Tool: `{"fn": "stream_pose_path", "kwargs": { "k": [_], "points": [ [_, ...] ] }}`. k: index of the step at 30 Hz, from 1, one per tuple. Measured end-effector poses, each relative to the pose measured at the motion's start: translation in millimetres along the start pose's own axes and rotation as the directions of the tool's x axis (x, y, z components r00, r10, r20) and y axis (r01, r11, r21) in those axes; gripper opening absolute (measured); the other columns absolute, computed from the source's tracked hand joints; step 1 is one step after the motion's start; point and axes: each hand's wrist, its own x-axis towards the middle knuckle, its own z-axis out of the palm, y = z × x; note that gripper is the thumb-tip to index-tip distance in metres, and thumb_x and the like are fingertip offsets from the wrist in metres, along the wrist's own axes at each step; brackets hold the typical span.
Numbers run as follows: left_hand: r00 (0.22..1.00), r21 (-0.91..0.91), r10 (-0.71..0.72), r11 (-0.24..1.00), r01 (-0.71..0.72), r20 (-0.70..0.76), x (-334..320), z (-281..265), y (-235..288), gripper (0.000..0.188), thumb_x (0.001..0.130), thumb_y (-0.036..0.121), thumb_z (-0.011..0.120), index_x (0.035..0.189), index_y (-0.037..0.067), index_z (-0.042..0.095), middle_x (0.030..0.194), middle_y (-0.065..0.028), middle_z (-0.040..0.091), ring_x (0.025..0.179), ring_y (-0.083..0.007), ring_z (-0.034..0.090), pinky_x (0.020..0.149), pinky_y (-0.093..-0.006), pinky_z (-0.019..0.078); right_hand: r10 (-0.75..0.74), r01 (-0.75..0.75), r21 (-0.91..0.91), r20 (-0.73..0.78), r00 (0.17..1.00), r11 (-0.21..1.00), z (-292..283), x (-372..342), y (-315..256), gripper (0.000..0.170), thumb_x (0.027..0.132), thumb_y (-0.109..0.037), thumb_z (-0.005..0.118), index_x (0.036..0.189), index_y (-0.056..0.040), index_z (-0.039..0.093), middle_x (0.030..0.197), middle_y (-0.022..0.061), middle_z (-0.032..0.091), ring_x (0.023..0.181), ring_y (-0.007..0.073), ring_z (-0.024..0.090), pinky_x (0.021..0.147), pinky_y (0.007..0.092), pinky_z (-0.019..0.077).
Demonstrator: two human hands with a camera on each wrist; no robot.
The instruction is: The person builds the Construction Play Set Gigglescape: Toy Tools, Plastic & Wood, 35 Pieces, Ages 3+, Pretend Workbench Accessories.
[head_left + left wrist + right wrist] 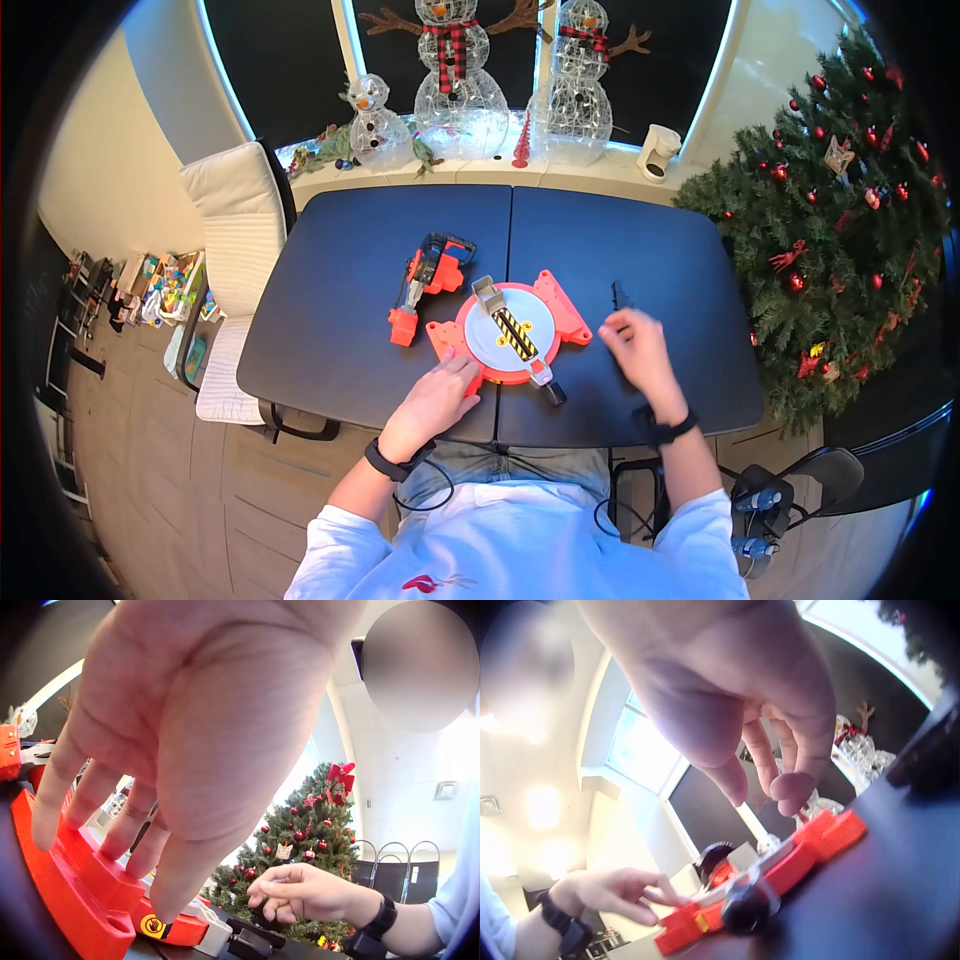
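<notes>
A red toy mitre saw base [565, 312] lies on the table, with a round grey turntable [482, 342] and a black-and-yellow striped strip [515, 335] across it. Its black handle [555, 395] points toward the person. My left hand [437, 392] rests its extended fingers on the base's near left side, palm showing in the left wrist view. To the right of the base, my right hand [643, 352] hovers with loosely bent fingers, nothing visible between them. Just beyond its fingertips lies a small black part [620, 294]. The red-and-black saw head [427, 272] sits apart, at the left.
The dark folding table [330, 250] has a seam down its middle. A cushioned chair [240, 270] stands at its left, a decorated tree [800, 230] at its right. Wire snowmen [462, 110] line the window sill behind. Thin cables run from both wristbands.
</notes>
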Motion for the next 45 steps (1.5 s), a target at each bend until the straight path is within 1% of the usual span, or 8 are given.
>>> {"fn": "stream_pose_path", "kwargs": {
  "k": [6, 9, 15, 27, 30, 32, 36, 45],
  "points": [
    [0.998, 0.015, -0.056, 0.998, 0.056, -0.003, -2.6, 5.5, 2.0, 0.039, 0.086, 0.011, 0.080, 0.118, -0.001, 0.061, 0.116, -0.0208, 0.066, 0.114, -0.0423, 0.065, 0.113, -0.0480, 0.0494, 0.261, -0.177, -0.518, 0.094, 0.961, 0.837, 1.2, 93.6, 82.1, 0.030, 0.083, -0.021, 0.087, 0.103, -0.0015, 0.075, 0.109, 0.0229, 0.076, 0.100, 0.0408, 0.075, 0.088, 0.0477, 0.0607],
    [0.999, 0.033, -0.002, 0.999, 0.003, -0.033, -4.1, 8.8, -7.4, 0.039, 0.086, 0.011, 0.079, 0.118, 0.000, 0.060, 0.115, -0.0192, 0.065, 0.113, -0.0407, 0.065, 0.117, -0.0477, 0.0473, 0.350, -0.246, -0.588, 0.068, 0.934, 0.771, 13.8, 110.7, 87.7, 0.036, 0.082, -0.025, 0.089, 0.105, -0.0006, 0.075, 0.113, 0.0229, 0.076, 0.110, 0.0417, 0.072, 0.094, 0.0494, 0.0597],
    [0.999, 0.067, -0.001, 0.998, 0.004, -0.039, -5.4, 20.5, -8.4, 0.039, 0.086, 0.013, 0.079, 0.118, 0.000, 0.059, 0.113, -0.0174, 0.063, 0.113, -0.0377, 0.066, 0.119, -0.0483, 0.0463, 0.427, -0.349, -0.558, 0.011, 0.904, 0.753, 32.2, 118.5, 119.6, 0.032, 0.079, -0.027, 0.092, 0.094, -0.0052, 0.074, 0.102, 0.0198, 0.077, 0.105, 0.0391, 0.073, 0.094, 0.0477, 0.0589],
    [1.000, 0.026, 0.009, 1.000, -0.008, -0.028, -6.7, 19.3, -11.9, 0.043, 0.086, 0.014, 0.079, 0.122, -0.001, 0.059, 0.116, -0.0178, 0.062, 0.115, -0.0382, 0.064, 0.121, -0.0501, 0.0432, 0.227, -0.220, -0.477, -0.044, 0.973, 0.851, 24.6, 102.0, 106.0, 0.029, 0.080, -0.014, 0.090, 0.102, -0.0054, 0.074, 0.091, 0.0131, 0.076, 0.089, 0.0319, 0.076, 0.083, 0.0450, 0.0606],
    [0.999, 0.021, 0.019, 1.000, -0.019, -0.040, -6.7, 20.0, -12.6, 0.043, 0.087, 0.014, 0.079, 0.122, -0.002, 0.059, 0.116, -0.0179, 0.062, 0.116, -0.0384, 0.064, 0.122, -0.0502, 0.0427, 0.352, -0.318, -0.338, 0.042, 0.935, 0.886, 17.9, 105.6, 98.1, 0.039, 0.079, -0.017, 0.091, 0.112, -0.0059, 0.073, 0.095, 0.0148, 0.077, 0.090, 0.0306, 0.077, 0.079, 0.0420, 0.0621],
    [0.999, 0.023, 0.024, 0.999, -0.024, -0.029, -6.3, 18.8, -12.5, 0.043, 0.087, 0.014, 0.079, 0.121, -0.002, 0.059, 0.116, -0.0180, 0.062, 0.116, -0.0385, 0.064, 0.122, -0.0503, 0.0427, 0.352, -0.340, -0.101, 0.147, 0.925, 0.935, 5.7, 98.0, 66.6, 0.038, 0.082, -0.015, 0.090, 0.112, -0.0039, 0.071, 0.090, 0.0109, 0.075, 0.081, 0.0214, 0.075, 0.069, 0.0348, 0.0597],
    [1.000, 0.000, 0.012, 1.000, -0.012, -0.018, -6.6, 16.3, -11.8, 0.042, 0.087, 0.014, 0.079, 0.120, -0.002, 0.060, 0.114, -0.0185, 0.062, 0.116, -0.0391, 0.063, 0.122, -0.0509, 0.0425, 0.189, -0.286, 0.342, 0.291, 0.938, 0.895, -1.8, 68.8, 10.8, 0.031, 0.089, -0.011, 0.086, 0.112, -0.0005, 0.067, 0.087, 0.0056, 0.071, 0.070, 0.0081, 0.068, 0.057, 0.0236, 0.0523],
    [0.999, -0.020, 0.048, 0.999, -0.048, 0.005, -4.9, -1.3, -4.9, 0.042, 0.087, 0.015, 0.080, 0.121, -0.002, 0.062, 0.117, -0.0192, 0.064, 0.115, -0.0418, 0.063, 0.109, -0.0486, 0.0508, -0.076, -0.313, 0.547, 0.574, 0.816, 0.776, 8.9, 28.4, -40.3, 0.027, 0.096, 0.002, 0.075, 0.122, 0.0023, 0.066, 0.099, 0.0084, 0.069, 0.085, 0.0151, 0.072, 0.072, 0.0292, 0.0615]
  ]
}}
